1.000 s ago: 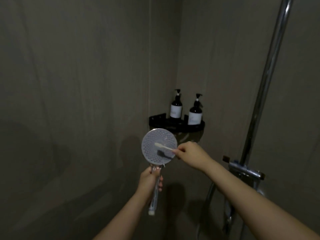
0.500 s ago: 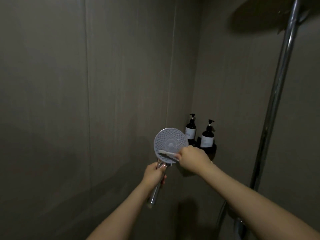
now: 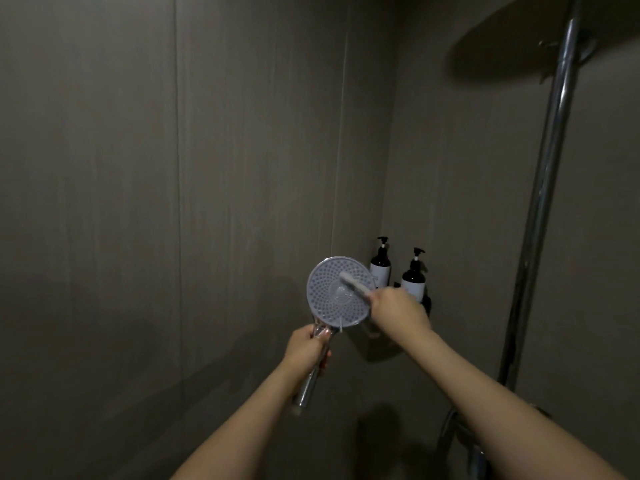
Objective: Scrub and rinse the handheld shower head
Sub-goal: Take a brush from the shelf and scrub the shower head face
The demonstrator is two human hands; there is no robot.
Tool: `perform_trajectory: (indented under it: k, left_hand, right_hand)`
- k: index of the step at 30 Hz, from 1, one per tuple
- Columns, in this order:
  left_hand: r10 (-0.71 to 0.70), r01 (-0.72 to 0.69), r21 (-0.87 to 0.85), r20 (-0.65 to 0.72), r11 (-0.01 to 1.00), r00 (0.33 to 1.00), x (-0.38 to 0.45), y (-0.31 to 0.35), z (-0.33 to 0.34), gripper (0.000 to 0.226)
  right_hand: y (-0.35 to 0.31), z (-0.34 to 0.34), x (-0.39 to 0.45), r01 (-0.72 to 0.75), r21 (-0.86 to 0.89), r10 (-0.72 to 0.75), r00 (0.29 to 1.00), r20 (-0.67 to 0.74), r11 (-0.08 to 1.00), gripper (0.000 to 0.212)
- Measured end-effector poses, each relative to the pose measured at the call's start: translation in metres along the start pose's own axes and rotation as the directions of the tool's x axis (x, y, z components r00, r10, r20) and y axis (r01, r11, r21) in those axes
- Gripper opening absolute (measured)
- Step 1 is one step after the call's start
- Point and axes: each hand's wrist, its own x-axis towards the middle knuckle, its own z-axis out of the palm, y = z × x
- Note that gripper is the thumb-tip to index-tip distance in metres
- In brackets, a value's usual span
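The handheld shower head point(image 3: 329, 303) has a round, pale, dotted face turned toward me and a chrome handle running down to the lower left. My left hand point(image 3: 304, 351) grips that handle just below the disc. My right hand point(image 3: 398, 311) pinches a small white brush point(image 3: 353, 284) at the disc's right side. The brush head lies against the upper right part of the face.
Two dark pump bottles point(image 3: 412, 280) stand on a black corner shelf point(image 3: 427, 303) right behind my right hand. A chrome riser pipe point(image 3: 540, 220) runs up the right wall to a large overhead shower head point(image 3: 512, 46). Grey panel walls surround the space.
The brush has moved from the lower part of the disc up to its upper right. The view has tilted upward, bringing the overhead shower head into sight.
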Motion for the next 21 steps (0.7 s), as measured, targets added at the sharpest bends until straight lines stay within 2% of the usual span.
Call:
perform_trajectory:
  k: [2, 4, 7, 10, 13, 15, 19, 21]
  left_hand:
    - [-0.003, 0.004, -0.004, 0.013, 1.000, 1.000, -0.001, 0.001, 0.003, 0.026]
    - [-0.002, 0.002, -0.008, 0.013, 1.000, 1.000, -0.002, 0.001, 0.005, 0.026]
    - [-0.005, 0.005, -0.009, 0.011, 1.000, 1.000, -0.002, 0.001, 0.007, 0.027]
    - [-0.013, 0.013, -0.017, 0.008, 1.000, 1.000, -0.005, -0.003, 0.005, 0.026]
    - [-0.027, 0.027, -0.023, 0.020, 0.999, 0.999, -0.005, -0.006, 0.006, 0.026]
    - [-0.037, 0.038, -0.025, 0.029, 0.999, 0.999, -0.005, -0.006, 0.007, 0.025]
    - [-0.036, 0.036, -0.018, 0.053, 0.999, 0.998, -0.006, -0.003, 0.012, 0.025]
    - [-0.041, 0.042, -0.029, 0.052, 0.999, 0.998, -0.008, -0.003, 0.013, 0.026]
  right_hand:
    - [0.004, 0.000, 0.001, 0.022, -0.027, -0.021, 1.000, 0.016, 0.999, 0.035]
    - [0.006, -0.001, 0.000, 0.014, 0.030, -0.015, 0.999, 0.041, 0.999, 0.031]
    - [0.013, -0.007, -0.003, -0.020, 0.020, 0.020, 1.000, -0.024, 1.000, 0.037]
    - [0.017, -0.005, -0.008, -0.061, 0.023, 0.061, 0.998, 0.034, 0.998, 0.035]
    - [0.021, -0.006, -0.010, -0.071, -0.032, 0.071, 0.997, -0.006, 0.997, 0.034]
    - [0.023, -0.005, -0.011, -0.088, 0.017, 0.087, 0.996, 0.025, 0.996, 0.033]
    - [0.028, -0.004, -0.010, -0.064, -0.057, 0.065, 0.998, 0.013, 0.996, 0.038]
    - [0.029, -0.006, -0.009, -0.086, -0.015, 0.087, 0.995, 0.051, 0.996, 0.035]
